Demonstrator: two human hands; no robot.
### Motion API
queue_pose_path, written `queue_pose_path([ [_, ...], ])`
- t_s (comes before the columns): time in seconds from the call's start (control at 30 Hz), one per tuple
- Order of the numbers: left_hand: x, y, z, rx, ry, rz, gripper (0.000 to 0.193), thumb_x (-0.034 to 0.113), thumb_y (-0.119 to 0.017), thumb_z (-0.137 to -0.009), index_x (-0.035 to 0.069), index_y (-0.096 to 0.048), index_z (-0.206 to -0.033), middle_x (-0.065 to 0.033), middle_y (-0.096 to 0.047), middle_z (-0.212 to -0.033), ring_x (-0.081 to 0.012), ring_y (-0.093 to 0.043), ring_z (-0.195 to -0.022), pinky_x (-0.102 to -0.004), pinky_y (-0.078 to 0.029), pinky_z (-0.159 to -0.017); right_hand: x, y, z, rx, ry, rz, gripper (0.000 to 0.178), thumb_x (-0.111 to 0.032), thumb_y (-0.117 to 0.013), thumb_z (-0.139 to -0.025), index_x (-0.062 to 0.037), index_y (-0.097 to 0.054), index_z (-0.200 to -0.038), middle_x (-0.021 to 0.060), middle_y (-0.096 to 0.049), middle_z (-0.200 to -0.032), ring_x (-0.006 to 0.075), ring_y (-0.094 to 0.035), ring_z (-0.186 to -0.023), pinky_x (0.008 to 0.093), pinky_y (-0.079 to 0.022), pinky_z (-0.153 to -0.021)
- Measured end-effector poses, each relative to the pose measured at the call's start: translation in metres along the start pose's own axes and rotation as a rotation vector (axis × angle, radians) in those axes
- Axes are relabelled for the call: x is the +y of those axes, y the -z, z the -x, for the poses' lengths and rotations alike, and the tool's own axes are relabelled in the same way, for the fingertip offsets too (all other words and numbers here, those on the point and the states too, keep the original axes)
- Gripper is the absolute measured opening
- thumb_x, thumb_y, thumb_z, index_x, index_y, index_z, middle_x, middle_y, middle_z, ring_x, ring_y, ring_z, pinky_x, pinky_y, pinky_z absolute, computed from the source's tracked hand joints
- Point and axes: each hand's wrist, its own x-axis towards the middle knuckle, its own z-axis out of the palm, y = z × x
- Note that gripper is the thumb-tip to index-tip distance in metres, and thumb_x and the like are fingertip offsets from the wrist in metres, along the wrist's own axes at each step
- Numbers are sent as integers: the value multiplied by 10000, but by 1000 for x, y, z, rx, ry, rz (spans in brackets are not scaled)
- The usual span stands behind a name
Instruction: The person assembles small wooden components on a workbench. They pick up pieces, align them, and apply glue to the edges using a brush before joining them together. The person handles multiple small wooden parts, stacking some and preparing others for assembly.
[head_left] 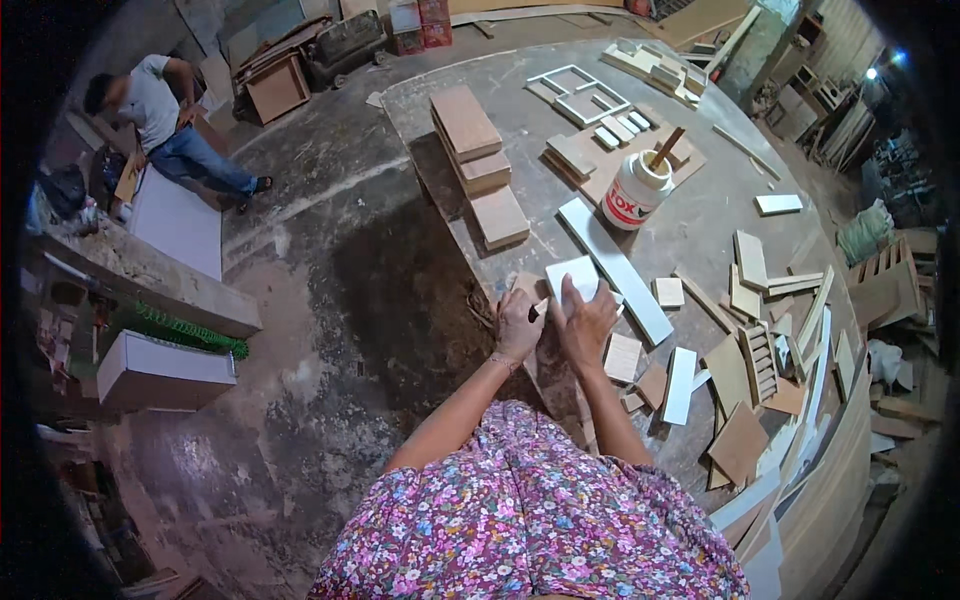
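One head-worn fisheye looks steeply down, seemingly close, over the cluttered workbench.

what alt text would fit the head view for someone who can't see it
A person's left hand and right hand press on a small white rectangular board at the edge of a grey worktable, among scattered wood offcuts and a white glue jar.

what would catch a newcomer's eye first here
Both hands, left hand and right hand, press on a small white panel at the worktable's near edge. Behind it stands a white glue tub with a stick in it, and wood offcuts litter the right side.
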Motion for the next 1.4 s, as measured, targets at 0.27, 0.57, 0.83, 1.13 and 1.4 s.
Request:
queue_pose_path([
  [0.27, -1, -2, -1, -25, -9, -12, 128, 149, -639, -672, 83, -568, -755, -75, -520, -811, -263, -495, -848, -400, -320, -796, -6, 7, 7, 25, -6, 51, 444, -326, -649, -749, -203, -561, -1167, 274, -365, -1222, 417, -373, -1096, 500, -336, -874],
  [0.57, -1, 0, 1, -46, 15, -16, 146, 122, -636, -645, 66, -550, -748, -87, -513, -800, -274, -501, -835, -410, -340, -765, -1, -7, -16, 27, -10, 27, 453, -300, -664, -732, -222, -531, -1158, 287, -365, -1216, 432, -371, -1074, 516, -317, -826],
  [0.83, 1, 0, 0, -12, 0, -3, 145, 100, -633, -632, 65, -539, -736, -81, -518, -776, -283, -499, -831, -400, -336, -765, 6, -5, 30, 56, 101, -23, 502, -325, -664, -732, -287, -505, -1206, 258, -346, -1226, 428, -339, -1114, 517, -302, -875],
  [1.13, 6, 3, -1, -30, 7, 27, 168, 103, -660, -641, 41, -537, -737, -113, -509, -788, -305, -486, -828, -395, -369, -739, 7, -6, -21, 47, -9, 18, 454, -323, -644, -749, -229, -525, -1177, 266, -374, -1207, 415, -369, -1086, 511, -320, -851],
  [1.4, 3, 4, 2, -65, 48, 13, 196, 80, -653, -625, 59, -547, -789, -106, -529, -838, -296, -493, -900, -401, -333, -789, 11, -2, 22, 28, 147, 1, 443, -311, -647, -756, -284, -529, -1182, 261, -371, -1209, 414, -356, -1114, 494, -324, -849],
])
